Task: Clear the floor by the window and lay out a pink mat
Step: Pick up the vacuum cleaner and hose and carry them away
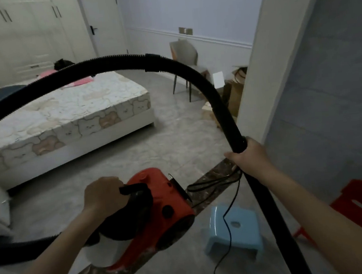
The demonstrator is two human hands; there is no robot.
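Note:
A red vacuum cleaner (158,207) hangs off the floor at lower centre. My left hand (102,194) grips its black carry handle. Its black ribbed hose (107,65) arcs up over the view and down into a rigid black wand (268,208). My right hand (249,155) grips the wand where hose and tube join. The black power cord (226,218) trails down across a light blue stool. Something pink (82,82) lies on the far side of the bed; I cannot tell what it is.
A bed (67,116) with a bear-print mattress fills the left. A light blue plastic stool (235,228) and a red stool (361,207) stand on the floor at lower right. A chair (186,56) and cardboard boxes (235,94) sit by the far wall. A white wall corner (263,62) rises on the right.

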